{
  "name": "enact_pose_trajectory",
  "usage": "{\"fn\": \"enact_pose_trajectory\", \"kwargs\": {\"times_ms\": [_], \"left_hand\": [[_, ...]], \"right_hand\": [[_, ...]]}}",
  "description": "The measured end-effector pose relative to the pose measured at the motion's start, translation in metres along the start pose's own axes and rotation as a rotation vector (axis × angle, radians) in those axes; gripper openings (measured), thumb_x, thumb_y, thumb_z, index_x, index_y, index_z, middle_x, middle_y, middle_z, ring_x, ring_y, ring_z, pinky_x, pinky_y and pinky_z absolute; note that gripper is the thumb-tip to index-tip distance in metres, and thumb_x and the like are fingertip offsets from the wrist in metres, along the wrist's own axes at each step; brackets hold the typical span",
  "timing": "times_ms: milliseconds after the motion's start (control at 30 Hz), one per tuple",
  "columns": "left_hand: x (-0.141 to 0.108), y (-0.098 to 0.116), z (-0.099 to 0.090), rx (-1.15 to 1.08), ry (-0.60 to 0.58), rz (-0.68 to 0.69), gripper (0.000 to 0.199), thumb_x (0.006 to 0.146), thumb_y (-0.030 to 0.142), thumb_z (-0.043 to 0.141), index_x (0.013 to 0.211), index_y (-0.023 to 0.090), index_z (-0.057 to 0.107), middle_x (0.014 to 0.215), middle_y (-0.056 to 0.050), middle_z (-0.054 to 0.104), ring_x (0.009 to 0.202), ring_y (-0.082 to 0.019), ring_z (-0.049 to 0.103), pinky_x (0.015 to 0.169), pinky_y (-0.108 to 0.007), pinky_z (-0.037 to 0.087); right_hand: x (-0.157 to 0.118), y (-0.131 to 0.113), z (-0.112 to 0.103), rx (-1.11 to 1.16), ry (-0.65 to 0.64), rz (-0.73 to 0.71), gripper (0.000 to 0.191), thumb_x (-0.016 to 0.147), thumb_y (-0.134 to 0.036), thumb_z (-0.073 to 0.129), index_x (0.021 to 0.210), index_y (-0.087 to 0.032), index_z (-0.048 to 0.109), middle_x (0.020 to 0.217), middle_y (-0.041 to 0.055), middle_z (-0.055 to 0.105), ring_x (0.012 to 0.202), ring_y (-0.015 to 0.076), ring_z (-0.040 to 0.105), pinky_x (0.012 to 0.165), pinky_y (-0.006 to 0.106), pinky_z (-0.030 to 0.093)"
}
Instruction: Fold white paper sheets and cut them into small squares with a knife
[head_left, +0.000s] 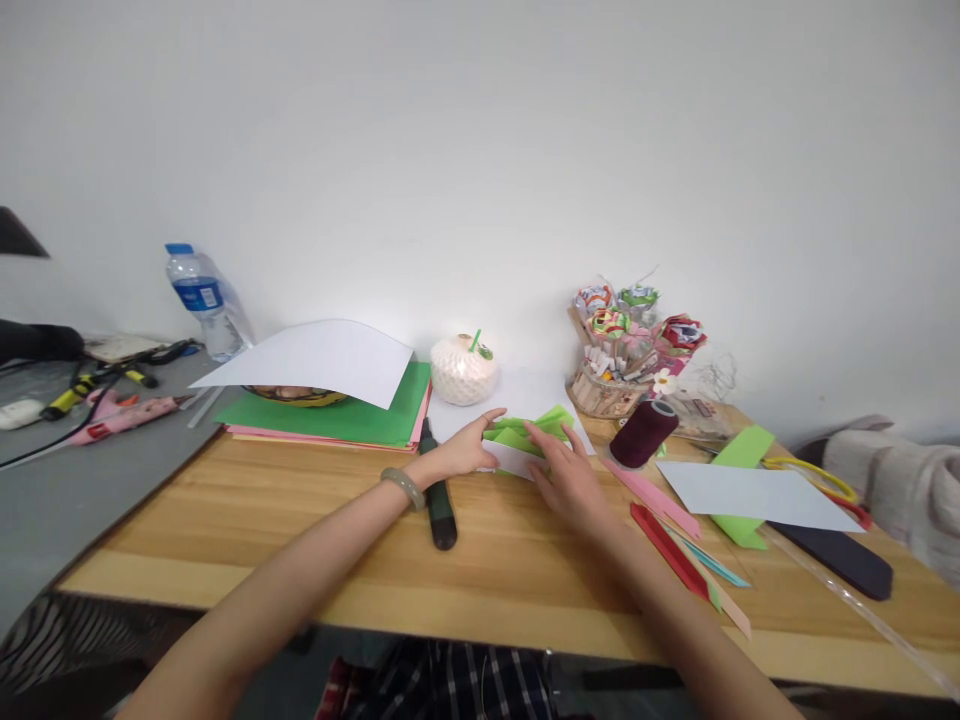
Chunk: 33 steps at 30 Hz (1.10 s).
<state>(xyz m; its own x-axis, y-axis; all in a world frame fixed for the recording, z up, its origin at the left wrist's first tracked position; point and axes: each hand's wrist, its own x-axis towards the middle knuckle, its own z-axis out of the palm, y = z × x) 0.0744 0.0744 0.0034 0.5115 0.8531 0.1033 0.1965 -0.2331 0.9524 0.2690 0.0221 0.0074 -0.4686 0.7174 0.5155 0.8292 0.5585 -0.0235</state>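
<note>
— Both forearms come in from the near edge of the desk. What are the fingers doing?
— Left hand: fingers pressed together, tips pinching the left edge of the green paper. Right hand: fingers lightly spread, lying flat on the paper's right side.
— Where is the paper?
— Mid-desk, towards the far side, folded, lying partly on a white sheet.
— And around it?
— A bracelet on the left wrist; a dark cutter just under that wrist. Behind the paper, a white netted ball. To the left, a paper stack, green on top, with a curled white page over a bowl. To the right, a maroon spool, a basket of wrapped bits, and pink and red strips. Far left, a bottle and a pink glue gun.
</note>
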Motion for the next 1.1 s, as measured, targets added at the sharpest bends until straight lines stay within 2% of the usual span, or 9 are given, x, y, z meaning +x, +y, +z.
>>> {"fn": "enact_pose_trajectory", "kwargs": {"times_ms": [67, 200, 367, 533, 700, 800, 900, 1000, 1100], "left_hand": [[0.000, 0.000, -0.001, -0.007, -0.025, 0.014, 0.087, 0.055, 0.005, 0.059, 0.137, 0.013, 0.030, 0.136, -0.016, 0.039, 0.125, -0.029, 0.035, 0.094, -0.038, 0.037], [0.002, -0.003, 0.000, -0.011, -0.043, 0.054, 0.086, 0.054, 0.004, 0.058, 0.135, 0.014, 0.031, 0.136, -0.013, 0.039, 0.123, -0.026, 0.038, 0.099, -0.036, 0.033], [0.004, -0.008, 0.000, 0.017, -0.016, 0.071, 0.087, 0.056, 0.004, 0.055, 0.137, 0.014, 0.025, 0.131, -0.015, 0.040, 0.112, -0.024, 0.047, 0.093, -0.037, 0.039], [-0.004, 0.000, 0.000, 0.096, 0.024, 0.166, 0.094, 0.060, 0.003, 0.054, 0.142, 0.024, 0.013, 0.136, -0.012, 0.032, 0.118, -0.024, 0.041, 0.094, -0.037, 0.037], [-0.017, 0.015, 0.000, 0.297, -0.014, 0.282, 0.087, 0.061, -0.001, 0.049, 0.137, 0.033, 0.027, 0.139, -0.003, 0.029, 0.117, -0.022, 0.042, 0.097, -0.035, 0.035], [-0.020, 0.016, 0.000, 0.493, -0.034, 0.314, 0.066, 0.068, 0.001, 0.046, 0.126, 0.033, 0.045, 0.135, -0.001, 0.037, 0.092, -0.016, 0.056, 0.084, -0.031, 0.044], [-0.018, 0.011, 0.000, 0.521, -0.002, 0.315, 0.043, 0.076, 0.004, 0.041, 0.104, 0.030, 0.062, 0.127, 0.002, 0.046, 0.075, -0.011, 0.057, 0.078, -0.028, 0.045], [-0.016, 0.007, 0.000, 0.486, 0.043, 0.305, 0.041, 0.077, 0.004, 0.041, 0.102, 0.028, 0.063, 0.125, 0.001, 0.048, 0.077, -0.012, 0.057, 0.079, -0.028, 0.045], [-0.014, 0.005, -0.001, 0.441, 0.059, 0.289, 0.050, 0.073, 0.003, 0.045, 0.114, 0.029, 0.057, 0.127, -0.001, 0.046, 0.093, -0.016, 0.056, 0.085, -0.030, 0.044]], "right_hand": [[0.003, 0.000, -0.002, -0.013, -0.030, -0.002, 0.060, 0.083, -0.018, 0.042, 0.138, -0.020, 0.019, 0.114, 0.0052, 0.061, 0.112, 0.0158, 0.051, 0.107, 0.040, 0.021], [0.009, 0.004, -0.006, -0.088, -0.062, 0.095, 0.078, 0.075, -0.033, 0.056, 0.140, -0.011, 0.017, 0.142, 0.0163, 0.033, 0.134, 0.0295, 0.017, 0.106, 0.053, 0.012], [0.010, 0.015, -0.007, -0.147, -0.208, 0.139, 0.060, 0.076, -0.031, 0.055, 0.132, -0.020, 0.037, 0.127, 0.0096, 0.053, 0.124, 0.0264, 0.037, 0.105, 0.053, 0.010], [0.008, 0.016, -0.011, -0.201, -0.280, 0.213, 0.070, 0.072, -0.043, 0.059, 0.132, -0.014, 0.039, 0.138, 0.0157, 0.039, 0.129, 0.0345, 0.026, 0.102, 0.055, 0.018], [0.012, 0.003, -0.011, -0.188, -0.351, 0.200, 0.075, 0.075, -0.049, 0.054, 0.138, -0.016, 0.031, 0.143, 0.0103, 0.033, 0.129, 0.0298, 0.029, 0.103, 0.049, 0.023], [0.014, 0.000, -0.011, -0.184, -0.354, 0.226, 0.066, 0.079, -0.040, 0.052, 0.137, -0.016, 0.032, 0.142, 0.0097, 0.035, 0.128, 0.0282, 0.031, 0.103, 0.046, 0.024], [0.016, 0.004, -0.012, -0.180, -0.328, 0.282, 0.064, 0.080, -0.037, 0.052, 0.137, -0.015, 0.033, 0.142, 0.0119, 0.035, 0.129, 0.0305, 0.028, 0.103, 0.048, 0.021], [0.016, 0.013, -0.012, -0.157, -0.304, 0.347, 0.071, 0.074, -0.040, 0.059, 0.136, -0.017, 0.034, 0.144, 0.0135, 0.029, 0.132, 0.0350, 0.020, 0.102, 0.053, 0.019], [0.014, 0.026, -0.011, -0.095, -0.295, 0.417, 0.079, 0.066, -0.040, 0.067, 0.135, -0.019, 0.035, 0.145, 0.0156, 0.027, 0.130, 0.0378, 0.023, 0.099, 0.057, 0.022]]}}
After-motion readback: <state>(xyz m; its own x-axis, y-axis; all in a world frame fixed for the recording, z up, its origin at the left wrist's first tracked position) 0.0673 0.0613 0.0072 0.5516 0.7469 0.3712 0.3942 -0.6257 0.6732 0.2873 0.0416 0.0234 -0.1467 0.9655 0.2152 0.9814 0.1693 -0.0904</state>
